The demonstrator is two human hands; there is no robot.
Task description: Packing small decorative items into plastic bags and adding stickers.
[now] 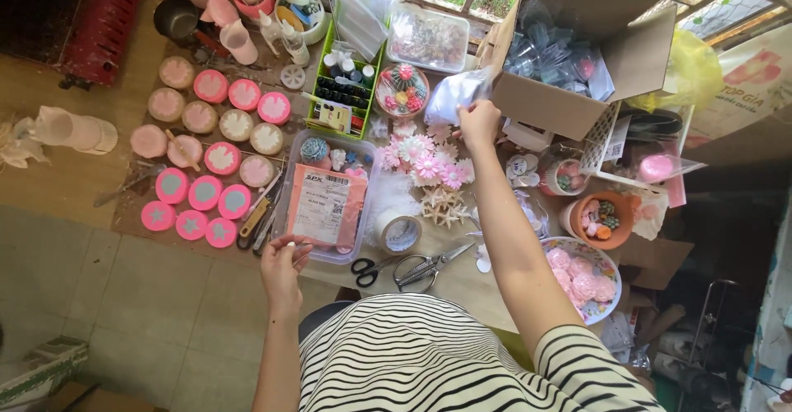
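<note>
Plastic bag (456, 92) pinched by outstretched right hand (479, 123).

We see a crinkled, silvery-clear plastic bag (456, 94) pinched at its lower edge, raised above centre of the frame beside an open cardboard box. A small thin whitish object (290, 244), too small to identify, sits at lower centre-left, by a clear tray's corner.
</note>
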